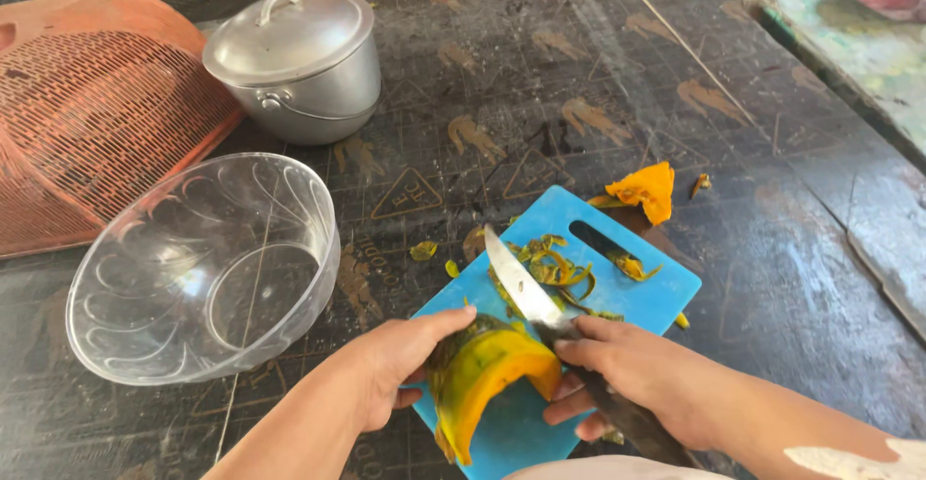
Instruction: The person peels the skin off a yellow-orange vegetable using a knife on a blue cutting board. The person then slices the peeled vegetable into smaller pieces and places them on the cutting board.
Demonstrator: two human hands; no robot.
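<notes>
Board edges: the blue cutting board [644, 287] lies askew on the dark table [791, 248], one corner pointing away, its near end running under both hands toward the bottom of the view.
Open room: bare tabletop stretches to the right and far side of the board; on the left a clear plastic bowl [203, 266] sits near the board's edge, with a lidded metal pot [299, 63] and an orange mesh cover [92, 118] beyond it.
Pumpkin wedge: the pumpkin wedge [482, 376] stands on the near part of the board, orange flesh facing the camera, green rind on its left.
Left hand: the left hand [400, 359] comes in from the lower left, fingers pressed together and curled over the rind, thumb along the top.
Right hand: the right hand [632, 374] comes in from the lower right, fingers wrapped tight around the handle of a knife [521, 287], index finger forward near the blade's base.
Knife: its blade points away and leftward, its base just beside the wedge's upper edge.
Scraps: green peelings [555, 270] lie mid-board; an orange pumpkin piece [648, 191] rests just off the far corner.
</notes>
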